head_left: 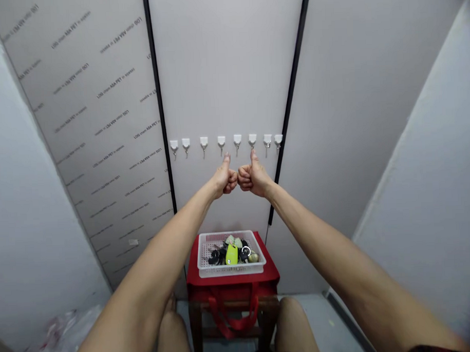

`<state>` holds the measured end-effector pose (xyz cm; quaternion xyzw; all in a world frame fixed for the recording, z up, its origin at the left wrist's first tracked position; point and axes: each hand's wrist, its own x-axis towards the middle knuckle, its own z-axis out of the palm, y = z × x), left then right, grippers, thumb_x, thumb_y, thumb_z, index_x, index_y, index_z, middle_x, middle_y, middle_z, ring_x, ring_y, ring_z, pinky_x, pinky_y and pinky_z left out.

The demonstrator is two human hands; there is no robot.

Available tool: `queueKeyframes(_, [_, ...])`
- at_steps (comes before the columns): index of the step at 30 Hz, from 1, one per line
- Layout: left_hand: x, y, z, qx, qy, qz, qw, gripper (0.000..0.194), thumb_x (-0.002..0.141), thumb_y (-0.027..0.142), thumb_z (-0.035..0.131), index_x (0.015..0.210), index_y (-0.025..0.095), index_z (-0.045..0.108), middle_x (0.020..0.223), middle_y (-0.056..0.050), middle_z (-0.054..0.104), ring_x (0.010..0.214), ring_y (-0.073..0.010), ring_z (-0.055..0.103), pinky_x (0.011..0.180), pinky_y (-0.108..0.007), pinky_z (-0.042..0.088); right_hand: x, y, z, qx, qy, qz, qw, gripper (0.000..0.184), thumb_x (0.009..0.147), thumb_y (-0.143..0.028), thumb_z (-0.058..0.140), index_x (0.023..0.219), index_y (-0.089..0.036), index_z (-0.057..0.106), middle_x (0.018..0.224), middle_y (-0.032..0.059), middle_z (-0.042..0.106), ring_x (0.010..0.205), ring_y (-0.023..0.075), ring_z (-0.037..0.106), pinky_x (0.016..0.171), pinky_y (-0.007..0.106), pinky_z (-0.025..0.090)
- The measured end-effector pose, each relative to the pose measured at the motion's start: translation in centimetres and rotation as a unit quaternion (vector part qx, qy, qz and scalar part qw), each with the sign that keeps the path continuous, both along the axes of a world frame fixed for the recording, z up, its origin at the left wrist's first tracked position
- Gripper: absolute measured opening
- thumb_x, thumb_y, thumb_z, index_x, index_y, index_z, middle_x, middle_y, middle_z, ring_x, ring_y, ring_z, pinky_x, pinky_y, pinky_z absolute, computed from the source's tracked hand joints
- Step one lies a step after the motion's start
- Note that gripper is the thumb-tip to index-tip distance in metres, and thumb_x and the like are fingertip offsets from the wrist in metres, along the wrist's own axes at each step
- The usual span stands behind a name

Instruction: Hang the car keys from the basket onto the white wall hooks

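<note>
Both arms reach forward toward the panel. My left hand [225,177] is a fist with its thumb pointing up, and nothing shows in it. Beside it, my right hand [253,176] makes the same thumbs-up fist, knuckles close to the left ones. Just above the thumbs, a row of several small white wall hooks [221,142] runs across the panel. Below the hands sits a white plastic basket [230,271] holding a heap of keys and fobs. A bright yellow-green key fob [232,254] lies on top, near a metal key ring [246,251].
The basket rests on a red bag [269,270] over a dark wooden stool [196,326], between my knees. Black strips [161,104] edge the middle panel. Printed film covers the left panel [113,124]. Clear plastic wrapping [69,330] lies at the lower left.
</note>
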<state>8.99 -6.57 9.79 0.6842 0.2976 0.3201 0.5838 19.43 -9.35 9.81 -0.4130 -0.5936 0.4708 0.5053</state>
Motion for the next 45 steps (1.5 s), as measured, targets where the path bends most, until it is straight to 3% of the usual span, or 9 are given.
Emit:
queueKeyframes(8, [0.4,0.1,-1.0,-0.001,0.004,0.014,1.0,0.058,0.059,0.066,-0.001,0.038,0.017,0.024,0.029,0.002,0.028,0.026,-0.0029,0.018,0.035,-0.018,0.01,0.3,0.2,-0.9,-0.005,0.008,0.008,1.0,0.054,0.061,-0.065,-0.003,0.042,-0.019,0.017,0.032,-0.0067,0.017,0.027,0.0028,0.012,0.03,0.017,0.009])
queueKeyframes(12, [1.2,0.9,-3.2,-0.009,0.017,0.029,0.999,0.057,0.064,0.062,0.005,0.04,0.016,0.03,0.032,0.002,0.034,0.028,-0.004,0.025,0.035,-0.018,0.016,1.1,0.9,-3.1,0.004,-0.024,-0.019,1.0,0.053,0.064,-0.064,0.004,0.042,-0.018,0.021,0.032,-0.0069,0.02,0.027,0.0025,0.015,0.029,0.017,0.013])
queueKeyframes(16, [1.6,2.2,-8.9,0.008,0.12,0.082,0.989,0.044,0.07,0.049,0.024,0.049,0.015,0.041,0.039,0.002,0.044,0.033,-0.0053,0.036,0.038,-0.018,0.024,3.1,1.8,-8.6,-0.004,-0.157,-0.092,0.983,0.046,0.066,-0.056,0.028,0.043,-0.017,0.03,0.034,-0.0058,0.03,0.028,0.003,0.026,0.03,0.017,0.02])
queueKeyframes(21, [1.0,3.6,-17.7,0.026,0.231,0.149,0.961,0.018,0.061,0.027,0.049,0.049,0.014,0.044,0.041,0.003,0.044,0.041,-0.0078,0.042,0.044,-0.019,0.028,5.5,2.7,-16.5,-0.066,-0.364,-0.135,0.919,0.027,0.066,-0.033,0.043,0.047,-0.014,0.042,0.038,-0.0042,0.041,0.035,0.0044,0.036,0.036,0.017,0.026])
queueKeyframes(26, [1.0,4.3,-22.5,0.058,0.265,0.195,0.942,0.011,0.058,0.025,0.051,0.057,0.014,0.05,0.057,-0.001,0.053,0.056,-0.0111,0.047,0.052,-0.02,0.03,5.6,3.6,-20.8,-0.062,-0.4,-0.123,0.906,0.011,0.059,-0.021,0.048,0.054,-0.013,0.053,0.049,-0.0015,0.052,0.047,0.0069,0.044,0.045,0.017,0.031])
queueKeyframes(33, [1.4,4.1,-23.8,0.083,0.343,0.246,0.903,0.034,0.057,0.045,0.047,0.076,0.016,0.052,0.072,-0.006,0.057,0.067,-0.0177,0.051,0.053,-0.024,0.031,4.1,4.3,-23.1,-0.028,-0.434,-0.133,0.891,0.022,0.057,-0.016,0.047,0.077,-0.014,0.057,0.073,0.004,0.059,0.066,0.0131,0.05,0.06,0.022,0.035])
queueKeyframes(37, [2.0,4.5,-23.7,0.072,0.338,0.261,0.901,0.019,0.057,0.032,0.049,0.068,0.016,0.052,0.067,-0.005,0.057,0.065,-0.017,0.05,0.053,-0.024,0.032,3.7,4.3,-22.9,0.006,-0.412,-0.118,0.903,0.033,0.057,-0.013,0.046,0.09,-0.016,0.052,0.082,0.0043,0.058,0.072,0.0132,0.05,0.064,0.022,0.036])
queueKeyframes(42, [2.0,4.9,-23.0,-0.008,0.117,0.232,0.966,0.009,0.054,0.014,0.045,0.061,0.015,0.051,0.054,0.001,0.052,0.051,-0.0088,0.046,0.048,-0.019,0.032,4.7,4.1,-22.2,-0.049,-0.311,-0.175,0.933,0.022,0.064,-0.019,0.042,0.08,-0.012,0.055,0.073,0.0052,0.058,0.064,0.0113,0.051,0.058,0.02,0.037])
queueKeyframes(45, [1.5,4.8,-21.8,-0.086,-0.044,0.219,0.971,0.01,0.052,0.013,0.042,0.059,0.015,0.049,0.05,0.004,0.049,0.045,-0.0059,0.041,0.046,-0.017,0.031,4.9,4.3,-22.1,-0.126,-0.26,-0.161,0.944,0.025,0.069,-0.027,0.036,0.071,-0.011,0.054,0.063,0.0042,0.056,0.052,0.0097,0.049,0.047,0.019,0.036])
